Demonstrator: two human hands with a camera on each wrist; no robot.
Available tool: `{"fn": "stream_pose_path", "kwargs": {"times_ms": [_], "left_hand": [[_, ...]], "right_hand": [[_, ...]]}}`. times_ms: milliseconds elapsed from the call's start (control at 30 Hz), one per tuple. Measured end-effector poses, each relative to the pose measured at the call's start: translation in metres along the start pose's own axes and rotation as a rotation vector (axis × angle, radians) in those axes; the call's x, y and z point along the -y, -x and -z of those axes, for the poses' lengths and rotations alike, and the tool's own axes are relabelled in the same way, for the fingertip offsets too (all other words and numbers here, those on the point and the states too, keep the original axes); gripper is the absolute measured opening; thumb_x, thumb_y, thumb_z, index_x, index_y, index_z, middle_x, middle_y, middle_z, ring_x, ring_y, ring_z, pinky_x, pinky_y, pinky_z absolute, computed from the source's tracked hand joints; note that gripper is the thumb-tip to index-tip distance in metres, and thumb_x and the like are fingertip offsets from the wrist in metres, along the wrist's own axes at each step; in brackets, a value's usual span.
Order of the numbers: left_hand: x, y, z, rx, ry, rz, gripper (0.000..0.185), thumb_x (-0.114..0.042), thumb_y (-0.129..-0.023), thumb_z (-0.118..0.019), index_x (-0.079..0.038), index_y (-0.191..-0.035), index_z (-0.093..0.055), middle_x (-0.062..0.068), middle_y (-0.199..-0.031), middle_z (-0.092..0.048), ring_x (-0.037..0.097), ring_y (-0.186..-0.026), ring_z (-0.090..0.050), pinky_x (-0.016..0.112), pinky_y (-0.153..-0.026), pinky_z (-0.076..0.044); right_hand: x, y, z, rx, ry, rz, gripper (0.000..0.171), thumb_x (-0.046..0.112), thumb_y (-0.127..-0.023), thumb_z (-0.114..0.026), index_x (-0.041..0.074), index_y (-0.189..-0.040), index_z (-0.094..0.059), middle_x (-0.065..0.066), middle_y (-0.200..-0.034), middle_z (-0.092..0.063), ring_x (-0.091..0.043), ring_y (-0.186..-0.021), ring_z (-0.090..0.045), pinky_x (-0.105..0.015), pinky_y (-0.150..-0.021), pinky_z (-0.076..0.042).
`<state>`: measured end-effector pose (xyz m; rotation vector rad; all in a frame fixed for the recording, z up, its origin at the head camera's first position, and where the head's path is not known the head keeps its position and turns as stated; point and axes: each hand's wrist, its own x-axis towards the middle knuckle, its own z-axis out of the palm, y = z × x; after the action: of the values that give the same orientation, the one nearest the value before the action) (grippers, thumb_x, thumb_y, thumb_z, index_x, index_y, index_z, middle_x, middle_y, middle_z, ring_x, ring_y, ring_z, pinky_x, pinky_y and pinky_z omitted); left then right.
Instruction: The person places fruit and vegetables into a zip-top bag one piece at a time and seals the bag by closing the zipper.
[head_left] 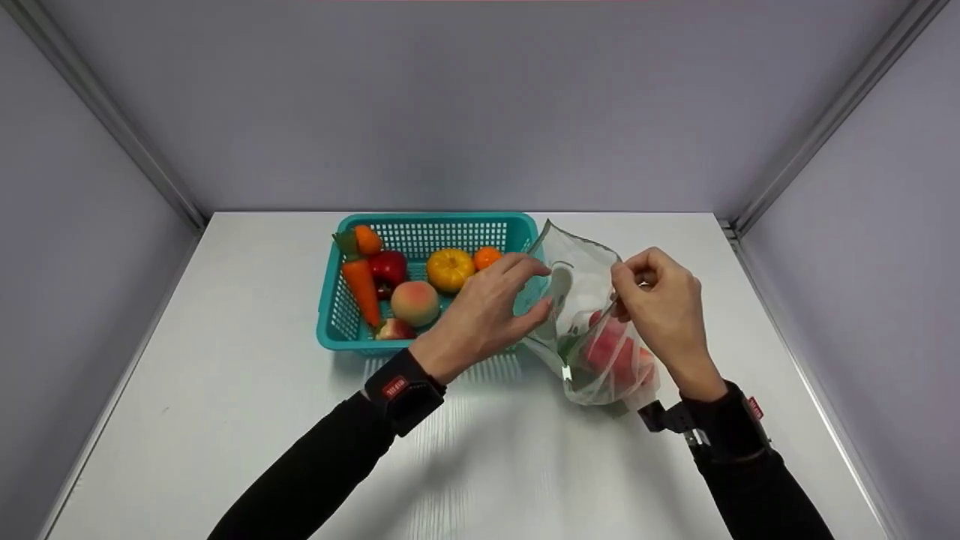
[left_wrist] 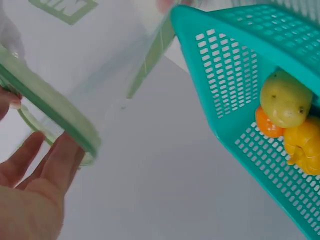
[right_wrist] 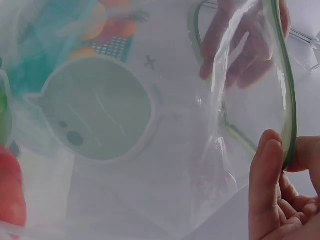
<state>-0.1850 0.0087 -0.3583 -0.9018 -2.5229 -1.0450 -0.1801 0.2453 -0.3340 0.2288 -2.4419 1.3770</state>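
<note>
The clear zip bag (head_left: 592,330) sits right of centre in the head view, just beside the teal basket (head_left: 420,225), its mouth held apart by both hands. The right hand (head_left: 664,307) pinches the green-edged rim between thumb and fingertip — plain in the right wrist view. The left hand (head_left: 487,311) has straight fingers pressed against the opposite rim, holding it open rather than gripping. The step would go best with the mouth kept wide and taut, since the film is thin, slack and crinkly and would likely fold shut if eased. Red, rounded pieces (head_left: 619,352) lie in the bag's bottom. The basket is rigid perforated plastic, holding a carrot (head_left: 361,289), a peach (head_left: 414,302) and a ribbed yellow pumpkin (head_left: 450,268) — all smooth. A white table (head_left: 247,420) lies beneath.
</note>
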Motion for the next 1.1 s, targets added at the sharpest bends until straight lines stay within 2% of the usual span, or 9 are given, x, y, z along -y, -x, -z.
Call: {"fn": "stream_pose_path", "kwargs": {"times_ms": [100, 200, 300, 400, 533, 600, 867, 933, 1100], "left_hand": [[0.009, 0.006, 0.002, -0.123, 0.032, -0.032, 0.027, -0.019, -0.101, -0.066, -0.003, -0.123, -0.067, 0.012, -0.130, -0.063, 0.025, -0.110, -0.065, 0.031, -0.094, -0.056], [0.020, 0.014, 0.005, -0.207, 0.041, -0.005, 0.024, -0.014, -0.100, -0.067, -0.003, -0.121, -0.068, 0.012, -0.130, -0.063, 0.025, -0.114, -0.065, 0.030, -0.094, -0.056], [0.033, 0.025, 0.007, -0.244, 0.009, 0.061, 0.024, -0.012, -0.099, -0.068, -0.004, -0.121, -0.068, 0.012, -0.130, -0.063, 0.025, -0.116, -0.064, 0.030, -0.094, -0.057], [0.046, 0.035, 0.008, -0.256, -0.051, 0.135, 0.025, -0.013, -0.098, -0.069, -0.005, -0.121, -0.067, 0.011, -0.129, -0.064, 0.024, -0.096, -0.068, 0.030, -0.086, -0.059], [0.063, 0.047, 0.009, -0.238, -0.116, 0.234, 0.026, -0.016, -0.097, -0.071, -0.006, -0.121, -0.066, 0.011, -0.126, -0.065, 0.026, -0.088, -0.067, 0.036, -0.084, -0.059], [0.072, 0.051, 0.009, -0.213, -0.149, 0.276, 0.028, -0.017, -0.097, -0.071, -0.006, -0.122, -0.065, 0.012, -0.125, -0.065, 0.028, -0.102, -0.067, 0.040, -0.092, -0.058], [0.109, 0.058, 0.013, -0.095, -0.247, 0.423, 0.044, -0.022, -0.095, -0.076, -0.003, -0.132, -0.063, 0.015, -0.132, -0.060, 0.031, -0.113, -0.063, 0.045, -0.101, -0.054], [0.116, 0.057, 0.014, -0.055, -0.262, 0.439, 0.048, -0.024, -0.095, -0.075, -0.002, -0.135, -0.061, 0.016, -0.133, -0.058, 0.032, -0.114, -0.061, 0.045, -0.102, -0.053], [0.128, 0.051, 0.016, 0.011, -0.279, 0.430, 0.054, -0.025, -0.094, -0.076, -0.001, -0.140, -0.058, 0.018, -0.132, -0.054, 0.033, -0.111, -0.057, 0.046, -0.100, -0.053]], "right_hand": [[-0.001, 0.001, 0.000, 0.001, -0.002, -0.003, 0.017, 0.017, -0.101, -0.065, 0.004, -0.090, -0.067, -0.010, -0.071, -0.070, -0.013, -0.051, -0.065, -0.022, -0.052, -0.053], [-0.001, 0.001, -0.001, 0.001, -0.003, -0.004, 0.017, 0.017, -0.101, -0.064, 0.004, -0.090, -0.067, -0.010, -0.071, -0.069, -0.013, -0.052, -0.065, -0.022, -0.052, -0.053], [-0.001, 0.001, -0.002, 0.003, -0.002, -0.009, 0.017, 0.017, -0.101, -0.064, 0.004, -0.090, -0.067, -0.011, -0.071, -0.070, -0.013, -0.052, -0.065, -0.023, -0.053, -0.052], [-0.001, 0.002, -0.003, 0.009, -0.007, -0.019, 0.017, 0.017, -0.101, -0.064, 0.004, -0.090, -0.067, -0.011, -0.072, -0.070, -0.013, -0.052, -0.065, -0.023, -0.054, -0.053], [-0.001, 0.002, -0.005, 0.012, -0.016, -0.027, 0.017, 0.017, -0.101, -0.064, 0.004, -0.090, -0.067, -0.011, -0.071, -0.070, -0.014, -0.052, -0.065, -0.024, -0.053, -0.053], [-0.002, 0.002, -0.006, 0.012, -0.014, -0.028, 0.017, 0.017, -0.101, -0.064, 0.004, -0.090, -0.067, -0.010, -0.071, -0.069, -0.014, -0.052, -0.065, -0.024, -0.052, -0.052], [-0.003, 0.002, -0.006, 0.009, -0.002, -0.027, 0.017, 0.017, -0.100, -0.065, 0.005, -0.090, -0.067, -0.008, -0.070, -0.069, -0.013, -0.052, -0.065, -0.023, -0.051, -0.051], [-0.004, 0.002, -0.005, 0.005, 0.004, -0.027, 0.017, 0.017, -0.100, -0.065, 0.004, -0.090, -0.067, -0.008, -0.069, -0.069, -0.014, -0.051, -0.065, -0.023, -0.050, -0.050], [-0.003, 0.002, -0.003, -0.001, 0.008, -0.033, 0.017, 0.017, -0.100, -0.065, 0.004, -0.090, -0.067, -0.008, -0.069, -0.069, -0.014, -0.052, -0.065, -0.023, -0.051, -0.051]]}}
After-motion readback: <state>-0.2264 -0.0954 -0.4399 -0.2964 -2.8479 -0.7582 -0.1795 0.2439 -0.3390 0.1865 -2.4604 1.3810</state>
